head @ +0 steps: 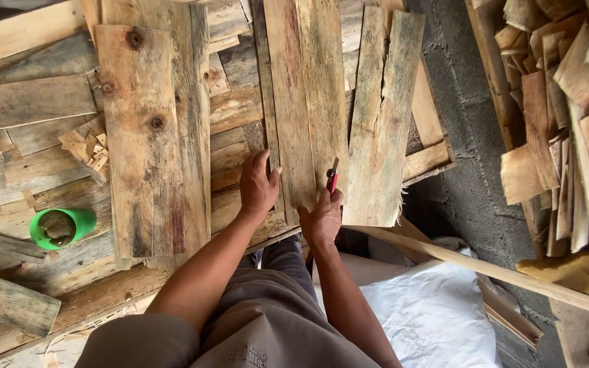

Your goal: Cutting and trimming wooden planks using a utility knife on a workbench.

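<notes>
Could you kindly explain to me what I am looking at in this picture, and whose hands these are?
This is one view from a camera worn on a person's head, looking down at their own two bare hands. The left hand presses flat on a weathered plank lying among other planks on a wooden work surface. The right hand holds a red pencil with its tip against that plank. A green cup sits to the left, a white sheet lies below, and a heap of wood scraps is at the right.

Stacked planks (151, 136) leftward, scrap pile (567, 129) rightward.
</notes>
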